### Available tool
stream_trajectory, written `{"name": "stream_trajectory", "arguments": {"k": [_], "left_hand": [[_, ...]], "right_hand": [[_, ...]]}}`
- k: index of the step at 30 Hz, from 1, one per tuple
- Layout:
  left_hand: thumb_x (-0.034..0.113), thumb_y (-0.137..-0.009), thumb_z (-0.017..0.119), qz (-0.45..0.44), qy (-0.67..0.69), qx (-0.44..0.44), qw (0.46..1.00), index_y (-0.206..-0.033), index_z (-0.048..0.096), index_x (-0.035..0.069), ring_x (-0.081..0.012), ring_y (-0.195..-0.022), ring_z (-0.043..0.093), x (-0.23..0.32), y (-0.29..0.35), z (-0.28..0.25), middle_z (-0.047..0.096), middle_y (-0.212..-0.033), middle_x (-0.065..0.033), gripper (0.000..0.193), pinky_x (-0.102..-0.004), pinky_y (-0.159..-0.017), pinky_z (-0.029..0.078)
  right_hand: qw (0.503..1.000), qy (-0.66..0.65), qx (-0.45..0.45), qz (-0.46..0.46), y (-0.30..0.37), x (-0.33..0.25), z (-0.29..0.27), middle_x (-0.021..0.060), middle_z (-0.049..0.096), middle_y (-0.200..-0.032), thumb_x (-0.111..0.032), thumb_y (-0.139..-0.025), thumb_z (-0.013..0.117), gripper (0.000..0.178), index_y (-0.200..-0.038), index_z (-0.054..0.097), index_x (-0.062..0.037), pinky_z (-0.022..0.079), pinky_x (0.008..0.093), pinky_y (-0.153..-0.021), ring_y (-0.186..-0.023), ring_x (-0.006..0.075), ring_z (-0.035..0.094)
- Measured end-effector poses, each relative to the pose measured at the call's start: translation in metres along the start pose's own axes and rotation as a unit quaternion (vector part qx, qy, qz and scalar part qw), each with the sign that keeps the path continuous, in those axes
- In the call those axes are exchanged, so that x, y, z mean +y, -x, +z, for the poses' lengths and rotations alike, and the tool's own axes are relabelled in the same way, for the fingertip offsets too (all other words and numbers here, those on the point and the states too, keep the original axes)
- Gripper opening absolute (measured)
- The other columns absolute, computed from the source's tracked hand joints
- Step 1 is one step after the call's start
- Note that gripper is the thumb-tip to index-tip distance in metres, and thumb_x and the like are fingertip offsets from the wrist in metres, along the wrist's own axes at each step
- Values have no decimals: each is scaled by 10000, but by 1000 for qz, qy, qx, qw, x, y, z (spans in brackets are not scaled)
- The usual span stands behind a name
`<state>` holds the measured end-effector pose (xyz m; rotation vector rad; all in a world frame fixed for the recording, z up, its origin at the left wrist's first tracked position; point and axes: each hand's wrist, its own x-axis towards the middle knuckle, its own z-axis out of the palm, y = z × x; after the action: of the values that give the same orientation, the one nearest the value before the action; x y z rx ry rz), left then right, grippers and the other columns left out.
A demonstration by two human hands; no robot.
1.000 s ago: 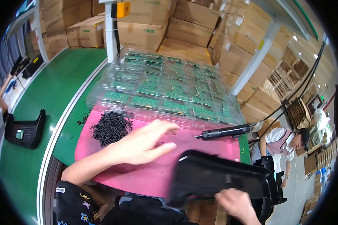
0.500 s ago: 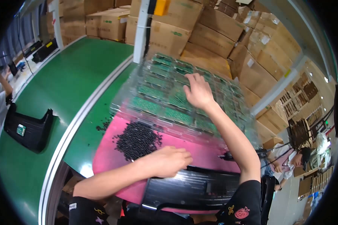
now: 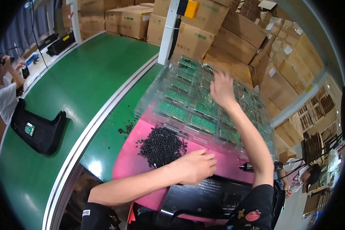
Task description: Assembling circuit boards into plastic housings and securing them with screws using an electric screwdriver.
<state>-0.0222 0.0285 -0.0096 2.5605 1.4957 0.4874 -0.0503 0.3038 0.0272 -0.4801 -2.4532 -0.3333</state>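
My left hand (image 3: 197,166) is closed, its fingers curled just above the far edge of a glossy black plastic housing (image 3: 195,199); whatever it may hold is hidden. To its left, a heap of small black screw-like pieces (image 3: 161,147) lies on a pink mat (image 3: 126,163). Farther off, my right hand (image 3: 223,90) reaches over a clear plastic tray (image 3: 151,111) of green circuit boards (image 3: 171,110). Its fingers are stretched out and the thumb stands apart, with the fingertips slightly blurred. No board shows in its grasp.
A black power screwdriver (image 3: 249,166) lies by my right forearm. Across a metal rail (image 3: 103,111), a green belt (image 3: 84,73) carries another black housing (image 3: 40,130) with a small board on it. Cardboard boxes (image 3: 195,40) are stacked behind. Two people are nearby, at far left and far right.
The whole view has shifted, so the scene sits farther right. My right hand has moved slightly toward the tray's far side. My left hand stays by the housing, fingers still curled.
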Motion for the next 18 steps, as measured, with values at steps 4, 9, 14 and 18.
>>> {"name": "stream_trajectory", "arguments": {"k": [4, 9, 14, 18], "left_hand": [[159, -818, 604, 20, -195, 268, 943, -1171, 604, 50, -278, -1229, 499, 4, -5, -26, 518, -1365, -129, 370, -404, -1015, 422], [90, -778, 639, -63, -230, 371, 898, -1212, 623, 58, -286, -1205, 509, 14, -3, -49, 549, -1323, -100, 435, -408, -971, 453], [149, -649, 748, 40, -194, 303, 932, -1128, 656, 23, -304, -1059, 596, 36, -10, -53, 646, -1059, -91, 505, -433, -874, 478], [192, -545, 846, 14, -71, 315, 946, -1140, 650, 7, -301, -973, 607, 51, -24, -51, 649, -986, -94, 653, -417, -830, 473]], "right_hand": [[985, -147, 18, -93, 57, -22, -105, 144, 616, -1185, 29, -789, 634, 324, -1112, 610, 25, 428, 425, -983, -1156, 339, 522], [943, -316, -91, -56, 132, -48, -209, 147, 681, -975, 61, -770, 654, 176, -941, 670, 20, 524, 388, -835, -957, 322, 631], [922, -361, -137, -25, 186, -38, -247, 152, 663, -983, 42, -765, 674, 210, -973, 654, 18, 509, 389, -853, -971, 331, 609], [941, -324, -98, -17, 216, -31, -275, 142, 611, -1126, 1, -727, 741, 453, -1152, 583, -1, 488, 393, -889, -1036, 334, 573]]}}
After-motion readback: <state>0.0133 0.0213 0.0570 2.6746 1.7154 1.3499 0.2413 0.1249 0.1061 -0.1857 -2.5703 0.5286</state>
